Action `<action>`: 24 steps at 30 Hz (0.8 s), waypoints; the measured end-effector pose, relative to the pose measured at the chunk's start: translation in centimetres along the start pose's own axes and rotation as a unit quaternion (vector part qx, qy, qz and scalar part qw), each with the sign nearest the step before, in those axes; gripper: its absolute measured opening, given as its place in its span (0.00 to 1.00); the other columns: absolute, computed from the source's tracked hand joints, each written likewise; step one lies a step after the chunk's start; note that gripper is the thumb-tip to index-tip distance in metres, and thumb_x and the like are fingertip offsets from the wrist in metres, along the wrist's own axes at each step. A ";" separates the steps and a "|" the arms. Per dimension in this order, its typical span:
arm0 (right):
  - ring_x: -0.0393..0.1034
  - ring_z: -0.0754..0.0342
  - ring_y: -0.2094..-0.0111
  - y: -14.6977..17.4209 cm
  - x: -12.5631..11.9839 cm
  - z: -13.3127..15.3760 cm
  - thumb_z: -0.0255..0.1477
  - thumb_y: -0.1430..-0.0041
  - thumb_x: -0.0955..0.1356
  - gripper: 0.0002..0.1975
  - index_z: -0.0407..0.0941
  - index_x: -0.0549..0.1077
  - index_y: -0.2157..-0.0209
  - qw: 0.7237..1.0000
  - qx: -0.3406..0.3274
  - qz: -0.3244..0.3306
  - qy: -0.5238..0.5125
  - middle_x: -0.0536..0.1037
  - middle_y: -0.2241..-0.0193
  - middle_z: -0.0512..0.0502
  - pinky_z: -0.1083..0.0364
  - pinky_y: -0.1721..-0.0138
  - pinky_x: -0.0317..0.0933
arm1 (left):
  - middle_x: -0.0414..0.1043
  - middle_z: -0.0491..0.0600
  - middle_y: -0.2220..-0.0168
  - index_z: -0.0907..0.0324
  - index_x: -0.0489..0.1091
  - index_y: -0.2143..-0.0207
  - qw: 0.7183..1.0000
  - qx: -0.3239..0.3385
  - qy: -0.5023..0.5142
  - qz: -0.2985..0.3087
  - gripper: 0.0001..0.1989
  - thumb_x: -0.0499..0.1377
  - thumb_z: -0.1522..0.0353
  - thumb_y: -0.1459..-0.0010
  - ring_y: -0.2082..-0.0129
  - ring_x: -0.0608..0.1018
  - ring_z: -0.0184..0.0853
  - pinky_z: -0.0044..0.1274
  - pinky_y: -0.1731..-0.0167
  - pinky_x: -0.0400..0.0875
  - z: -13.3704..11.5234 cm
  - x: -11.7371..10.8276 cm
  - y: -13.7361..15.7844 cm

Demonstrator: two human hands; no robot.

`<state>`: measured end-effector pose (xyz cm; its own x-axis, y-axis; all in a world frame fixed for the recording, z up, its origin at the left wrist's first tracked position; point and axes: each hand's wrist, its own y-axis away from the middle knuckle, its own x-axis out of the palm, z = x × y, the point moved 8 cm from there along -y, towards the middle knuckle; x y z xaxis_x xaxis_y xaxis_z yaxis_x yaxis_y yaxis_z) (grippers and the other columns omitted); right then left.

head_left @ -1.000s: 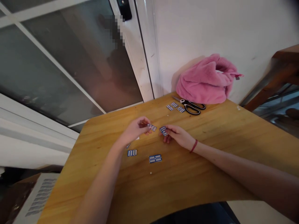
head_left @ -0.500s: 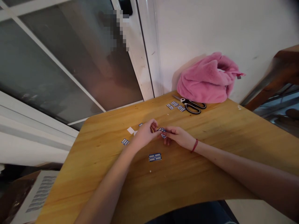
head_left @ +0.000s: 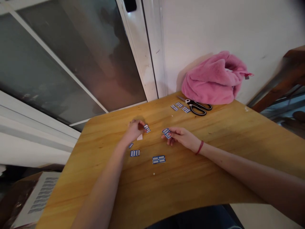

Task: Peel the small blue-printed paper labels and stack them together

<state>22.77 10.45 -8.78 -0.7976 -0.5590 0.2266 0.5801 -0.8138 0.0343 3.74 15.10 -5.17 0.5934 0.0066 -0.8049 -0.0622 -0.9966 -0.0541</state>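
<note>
My left hand (head_left: 135, 129) is over the left-middle of the table, thumb and fingers closed on the edge of a small white label piece (head_left: 147, 128) with blue borders. My right hand (head_left: 182, 137), a red cord on its wrist, pinches several similar blue-bordered labels (head_left: 166, 133). Below my left hand lie a plain white slip (head_left: 139, 137), a single narrow label (head_left: 131, 145) and a strip of labels (head_left: 135, 153). Nearer to me, a block of labels (head_left: 158, 159) rests flat between my forearms.
Black-handled scissors (head_left: 199, 107) lie by the wall, with several label pieces (head_left: 179, 105) beside them. Behind stands a pink plush bag (head_left: 212, 81). A glass-paned door (head_left: 83, 60) borders the wooden table (head_left: 190, 181) at the far left; a box with a printed sheet (head_left: 41, 197) sits below left.
My left hand has moved left, away from my right hand, to a label piece. The strip of labels beneath it lies nearer to me and is turned. My right hand keeps holding its labels.
</note>
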 end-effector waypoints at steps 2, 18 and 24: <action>0.70 0.61 0.76 -0.1 -0.1 0.0 0.37 0.47 0.68 0.14 0.40 0.69 0.65 1.000 0.000 -0.006 0.004 0.77 0.63 0.41 0.59 0.75 0.65 | 0.66 0.44 0.72 0.61 0.65 0.72 0.999 0.001 0.031 0.017 0.09 0.62 0.76 0.58 0.71 0.70 0.31 0.24 0.67 0.65 -0.2 0.6 0.0; 0.69 0.61 0.79 -0.2 -0.4 -0.3 0.25 0.48 0.62 0.07 0.40 0.70 0.67 0.995 0.013 -0.084 -0.047 0.73 0.77 0.50 0.61 0.78 0.63 | 0.68 0.43 0.73 0.59 0.66 0.70 0.973 0.072 0.166 0.141 0.07 0.59 0.65 0.48 0.73 0.68 0.28 0.20 0.73 0.60 -9.1 1.9 3.4; 0.70 0.59 0.78 0.3 0.3 -0.2 0.28 0.50 0.64 0.08 0.39 0.71 0.68 0.993 0.013 -0.064 -0.101 0.77 0.70 0.45 0.60 0.76 0.64 | 0.68 0.43 0.76 0.59 0.64 0.72 0.990 0.040 0.114 0.079 0.04 0.58 0.68 0.47 0.77 0.66 0.28 0.21 0.76 0.58 -8.9 3.3 3.7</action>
<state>22.66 9.98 -8.89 -0.8169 -0.4067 0.4090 0.4829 -0.8700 0.0994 12.63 10.72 -2.74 0.7359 -0.1758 -0.6538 -0.2260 -0.9741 0.0076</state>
